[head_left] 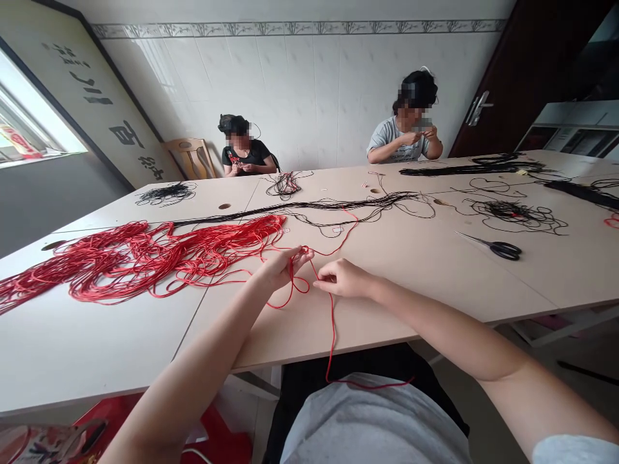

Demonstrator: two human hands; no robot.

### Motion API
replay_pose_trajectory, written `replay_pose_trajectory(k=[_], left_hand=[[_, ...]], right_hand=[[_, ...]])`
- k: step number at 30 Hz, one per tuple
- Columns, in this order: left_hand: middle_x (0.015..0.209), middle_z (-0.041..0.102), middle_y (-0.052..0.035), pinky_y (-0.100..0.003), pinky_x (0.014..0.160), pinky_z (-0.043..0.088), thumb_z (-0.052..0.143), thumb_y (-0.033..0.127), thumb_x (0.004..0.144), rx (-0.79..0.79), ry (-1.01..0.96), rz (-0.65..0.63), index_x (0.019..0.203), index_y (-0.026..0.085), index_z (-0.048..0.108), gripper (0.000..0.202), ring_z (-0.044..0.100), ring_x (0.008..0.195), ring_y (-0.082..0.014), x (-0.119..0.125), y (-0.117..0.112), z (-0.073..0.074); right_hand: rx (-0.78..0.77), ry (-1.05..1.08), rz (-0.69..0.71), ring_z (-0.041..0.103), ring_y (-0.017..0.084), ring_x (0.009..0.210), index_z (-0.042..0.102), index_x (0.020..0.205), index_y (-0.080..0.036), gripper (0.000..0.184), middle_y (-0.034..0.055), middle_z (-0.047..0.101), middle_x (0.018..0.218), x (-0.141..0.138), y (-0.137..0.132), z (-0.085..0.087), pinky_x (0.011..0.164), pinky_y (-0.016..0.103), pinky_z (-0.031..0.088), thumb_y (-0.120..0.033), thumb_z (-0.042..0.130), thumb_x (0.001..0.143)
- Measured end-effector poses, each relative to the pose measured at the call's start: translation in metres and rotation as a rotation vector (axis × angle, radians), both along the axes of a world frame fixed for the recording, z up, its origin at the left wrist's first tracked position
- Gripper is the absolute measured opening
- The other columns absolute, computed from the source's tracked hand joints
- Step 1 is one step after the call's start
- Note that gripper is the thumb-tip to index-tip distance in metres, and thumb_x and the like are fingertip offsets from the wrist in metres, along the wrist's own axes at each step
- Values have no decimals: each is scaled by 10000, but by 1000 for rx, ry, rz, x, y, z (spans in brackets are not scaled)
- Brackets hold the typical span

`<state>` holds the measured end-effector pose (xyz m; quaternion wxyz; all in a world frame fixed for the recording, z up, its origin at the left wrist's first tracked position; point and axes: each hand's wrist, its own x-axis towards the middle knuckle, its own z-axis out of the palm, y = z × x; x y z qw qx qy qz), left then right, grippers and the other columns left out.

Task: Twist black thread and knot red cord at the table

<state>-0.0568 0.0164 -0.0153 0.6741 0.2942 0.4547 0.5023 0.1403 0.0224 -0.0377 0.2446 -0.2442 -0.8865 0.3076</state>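
My left hand (285,265) rests on the table with its fingers closed around a loop of red cord (331,322). My right hand (344,280) pinches the same cord just to the right; from there the cord runs down over the table edge onto my lap. A large heap of red cords (145,258) spreads over the table to the left of my hands, with strands leading toward my left hand.
Black scissors (498,247) lie to the right. A long bundle of black cords (314,206) stretches across the middle, with black tangles (512,212) further off. Two other people sit at the far side handling cords. The table (435,283) has small round holes.
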Motion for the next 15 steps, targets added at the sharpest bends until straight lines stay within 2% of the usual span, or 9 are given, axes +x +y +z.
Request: replay_pose_trajectory(k=[2, 4, 7, 10, 12, 15], left_hand=[[828, 667, -94, -119, 740, 547, 523, 108, 838, 25, 23, -5, 783, 70, 605, 106, 675, 810, -112, 2, -2, 1], [803, 671, -95, -149, 739, 553, 521, 125, 844, 58, 52, -22, 788, 68, 607, 117, 681, 774, -123, 5, -4, 3], [787, 681, -101, -195, 726, 556, 545, 152, 837, 120, 102, -71, 818, 68, 611, 108, 687, 751, -150, 10, -10, 6], [773, 688, -103, -217, 689, 549, 575, 182, 825, 172, 148, -143, 837, 74, 606, 112, 689, 728, -164, 15, -15, 8], [780, 692, -107, -221, 664, 541, 593, 197, 815, 195, 175, -191, 845, 77, 600, 124, 687, 707, -162, 17, -17, 8], [815, 698, -114, -228, 662, 534, 605, 232, 811, 223, 208, -245, 854, 83, 591, 156, 685, 710, -158, 19, -18, 7]], right_hand=[[7, 48, -26, 363, 76, 506, 479, 560, -152, 365, -33, 426, 525, 1, 2, 1, 518, 226, 272, -414, 555, 802], [11, 134, -117, 415, 97, 559, 516, 631, -155, 359, -11, 473, 585, 2, 6, 2, 563, 237, 311, -426, 462, 860], [-12, 267, -269, 523, 152, 799, 552, 871, -163, 255, 58, 582, 865, 4, 13, 4, 688, 264, 386, -355, 385, 896], [-98, 317, -274, 530, 180, 1016, 528, 1026, -182, 225, 89, 576, 1111, 6, 17, 5, 803, 291, 425, -310, 480, 848], [-188, 304, -208, 581, 165, 955, 516, 1059, -181, 260, 84, 623, 1046, 5, 18, 6, 805, 295, 453, -315, 505, 837], [-306, 261, -123, 619, 130, 713, 524, 1014, -152, 267, 61, 667, 814, 4, 17, 7, 696, 273, 492, -357, 490, 847]])
